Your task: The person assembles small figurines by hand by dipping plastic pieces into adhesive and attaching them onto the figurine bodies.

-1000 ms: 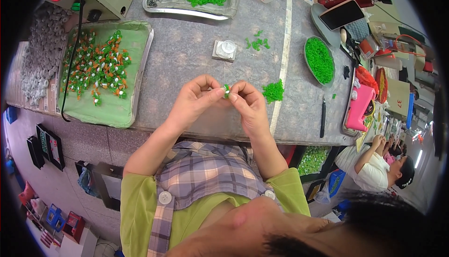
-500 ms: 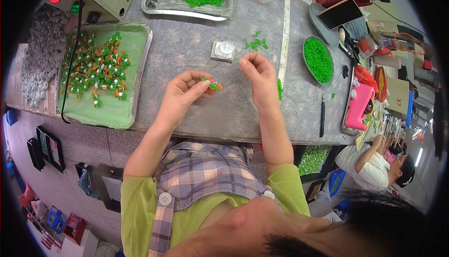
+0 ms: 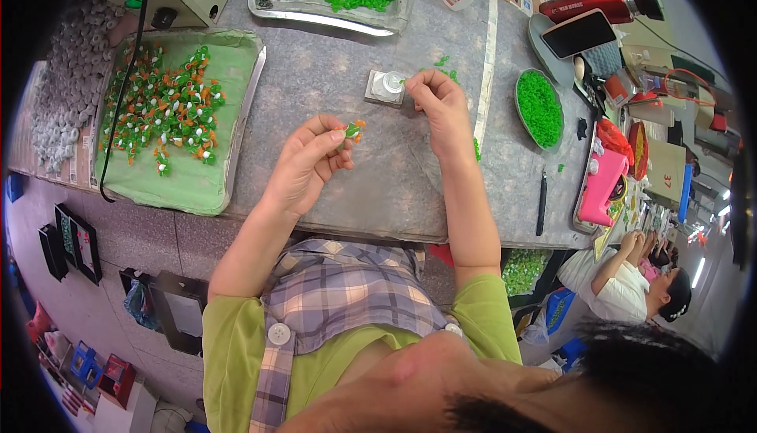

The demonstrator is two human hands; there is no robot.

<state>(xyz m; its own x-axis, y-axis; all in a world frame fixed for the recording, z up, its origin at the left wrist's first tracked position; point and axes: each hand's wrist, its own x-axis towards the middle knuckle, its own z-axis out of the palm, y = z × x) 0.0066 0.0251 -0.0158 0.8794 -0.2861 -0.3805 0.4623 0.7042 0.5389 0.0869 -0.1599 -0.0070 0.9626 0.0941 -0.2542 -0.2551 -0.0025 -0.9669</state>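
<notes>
Between the thumb and fingers of my left hand (image 3: 303, 161) is a small green and orange plastic figure (image 3: 354, 129), held above the table's near half. My right hand (image 3: 445, 117) pinches a tiny green piece (image 3: 403, 82) at the right rim of a round white dish (image 3: 393, 83). That dish sits on a small square block (image 3: 378, 96); what it contains is too small to make out. Just beyond my right fingers lie loose green pieces (image 3: 443, 62), partly hidden by the hand.
At left, a green-lined tray (image 3: 169, 196) bears many green, orange and white figures. A metal tray (image 3: 315, 24) of green pieces stands at the back. Rightward are a bowl (image 3: 540, 110) of green pieces, a black pen-like tool (image 3: 542, 204), a phone (image 3: 579, 33) and a pink holder (image 3: 603, 184).
My right hand has moved forward and closer to the white dish. In my left fingers the figure has turned, showing more of its green side. The whole view has shifted slightly.
</notes>
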